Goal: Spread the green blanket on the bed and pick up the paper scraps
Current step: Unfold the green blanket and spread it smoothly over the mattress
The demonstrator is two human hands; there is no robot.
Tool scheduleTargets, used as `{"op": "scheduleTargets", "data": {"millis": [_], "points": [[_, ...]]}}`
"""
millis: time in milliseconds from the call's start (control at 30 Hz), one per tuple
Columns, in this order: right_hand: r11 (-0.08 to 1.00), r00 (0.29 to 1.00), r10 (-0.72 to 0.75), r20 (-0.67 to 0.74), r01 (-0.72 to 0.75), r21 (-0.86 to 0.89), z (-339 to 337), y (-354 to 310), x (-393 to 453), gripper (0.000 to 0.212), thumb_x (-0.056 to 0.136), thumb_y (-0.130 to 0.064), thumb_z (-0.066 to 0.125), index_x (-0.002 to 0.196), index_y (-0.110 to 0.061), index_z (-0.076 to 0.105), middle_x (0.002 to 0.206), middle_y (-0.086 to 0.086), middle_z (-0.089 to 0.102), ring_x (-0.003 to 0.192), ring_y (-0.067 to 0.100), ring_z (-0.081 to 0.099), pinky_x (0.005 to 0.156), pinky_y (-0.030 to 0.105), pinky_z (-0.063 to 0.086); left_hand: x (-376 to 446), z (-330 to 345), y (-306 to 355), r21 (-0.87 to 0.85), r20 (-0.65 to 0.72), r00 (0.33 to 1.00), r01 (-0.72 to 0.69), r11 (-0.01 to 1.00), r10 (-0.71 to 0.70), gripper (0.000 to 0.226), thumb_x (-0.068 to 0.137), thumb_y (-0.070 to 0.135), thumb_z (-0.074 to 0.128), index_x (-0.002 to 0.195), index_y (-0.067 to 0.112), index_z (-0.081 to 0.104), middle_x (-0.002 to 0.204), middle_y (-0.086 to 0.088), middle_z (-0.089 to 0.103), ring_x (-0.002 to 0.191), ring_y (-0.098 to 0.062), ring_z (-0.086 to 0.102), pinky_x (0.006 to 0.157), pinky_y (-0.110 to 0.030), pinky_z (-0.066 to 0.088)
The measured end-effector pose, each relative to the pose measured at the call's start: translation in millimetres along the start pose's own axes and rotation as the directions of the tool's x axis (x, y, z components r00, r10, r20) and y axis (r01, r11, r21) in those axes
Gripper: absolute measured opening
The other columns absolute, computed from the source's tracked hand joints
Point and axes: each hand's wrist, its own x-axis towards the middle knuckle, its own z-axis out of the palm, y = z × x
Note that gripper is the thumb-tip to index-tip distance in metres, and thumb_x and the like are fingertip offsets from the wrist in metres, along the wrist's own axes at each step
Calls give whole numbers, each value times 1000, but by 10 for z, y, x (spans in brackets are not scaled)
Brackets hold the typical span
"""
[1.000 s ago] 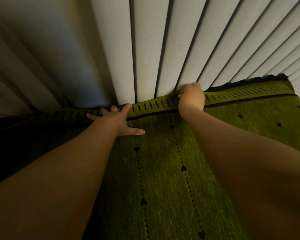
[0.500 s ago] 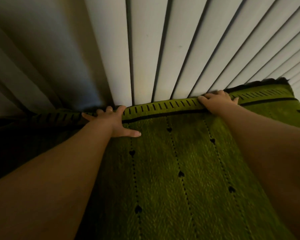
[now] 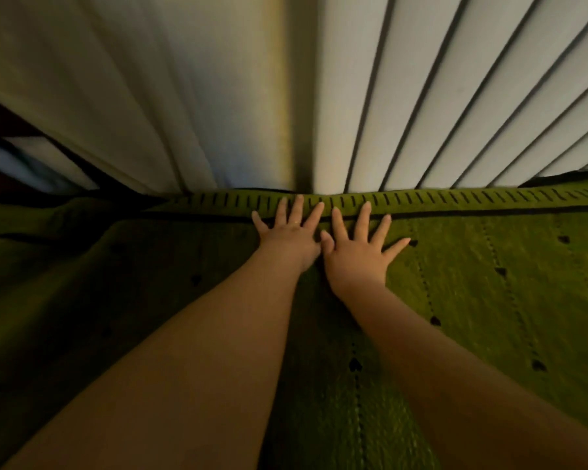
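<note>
The green blanket (image 3: 472, 283), patterned with black dashes and small hearts, covers the bed below me. Its far border lies along the foot of the wall. My left hand (image 3: 291, 234) and my right hand (image 3: 360, 247) lie flat on it side by side, fingers straight and spread, thumbs almost touching, fingertips on the dashed border. To the left the blanket looks rumpled and dark. No paper scraps are visible.
A wall of white vertical slats (image 3: 438, 96) rises straight behind the bed on the right. A pale curtain (image 3: 133, 79) hangs to its left. A dark gap (image 3: 31, 157) opens at the far left past the curtain.
Both hands have come together at the middle of the border: the left slid right, the right slid left. The right hand, curled on the edge a second ago, now lies flat. My view has shifted left.
</note>
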Motion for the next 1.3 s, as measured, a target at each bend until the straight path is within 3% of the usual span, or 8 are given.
{"op": "scheduleTargets", "data": {"millis": [267, 433, 700, 800, 900, 1067, 1200, 1300], "points": [[993, 985, 22, 173, -1, -121, -112, -108, 75, 71, 87, -76, 12, 145, -49, -19, 159, 5, -25, 145, 44, -18, 102, 78, -3, -1317, 319, -1739, -103, 130, 919, 385, 917, -371, 91, 75, 84, 35, 135, 58, -29, 149, 6, -42, 141, -29, -31, 100, -79, 7], [972, 961, 168, 221, -124, -199, -248, -537, -9, 68, 100, -46, 32, 153, -36, -10, 160, 15, -18, 146, 45, -10, 111, 71, 3, -1518, 264, -1954, -164, 238, 922, 349, 923, -306, 93, 78, 77, 46, 137, 60, -24, 150, 7, -41, 142, -31, -30, 99, -80, 8], [868, 818, -467, 335, 497, -3, 47, -2084, -851, 66, 99, -38, 41, 152, -45, 2, 162, -2, -16, 148, 36, -15, 115, 65, -5, -1369, 95, -2267, -170, 297, 948, 171, 970, -116, 88, 84, 59, 57, 146, 52, -4, 157, 4, -26, 145, -33, -22, 107, -74, 10], [925, 850, -358, 386, 378, 24, 69, -2602, -974, 84, 94, -41, 53, 154, -35, -6, 162, -1, -16, 147, 39, -15, 114, 68, 0, -1319, -163, -2610, -177, 272, 961, -3, 984, 52, 59, 90, 35, 60, 144, 25, 39, 157, -9, 25, 139, -32, 34, 110, -47, 35], [968, 883, -209, 420, 248, -42, 111, -2871, -1028, 115, 77, -68, 61, 153, -26, -15, 160, 10, -22, 145, 46, -17, 110, 72, 4, -1398, -461, -3096, -550, 127, 992, 68, 832, 3, 19, 93, 18, 54, 105, 16, 69, 112, -13, 69, 83, -22, 68, 71, -28, 52], [978, 855, -1, 519, 109, -177, 218, -3341, -926, 151, 52, -67, 81, 147, -24, -28, 151, 21, -36, 138, 56, -22, 104, 78, 8, -1257, -536, -3959, -364, -306, 926, 99, 926, -219, 31, 93, 10, 53, 122, 16, 58, 128, -14, 52, 110, -30, 57, 95, -35, 44], [961, 835, 109, 539, 51, -274, 304, -3525, -827, 156, 49, -61, 86, 147, -21, -28, 149, 27, -37, 138, 59, -18, 103, 77, 11, -943, -476, -4032, -408, -283, 944, 44, 912, -172, 68, 95, 24, 56, 152, 17, 18, 157, -13, 19, 136, -33, 36, 110, -41, 33], [952, 837, 129, 532, 46, -303, 355, -3561, -806, 155, 50, -59, 86, 148, -19, -27, 148, 29, -36, 137, 60, -18, 103, 78, 11, -725, -488, -3917, -495, -189, 982, -74, 866, -24, 72, 94, 24, 58, 152, 22, 16, 150, -12, 38, 133, -29, 42, 106, -37, 37]]}}
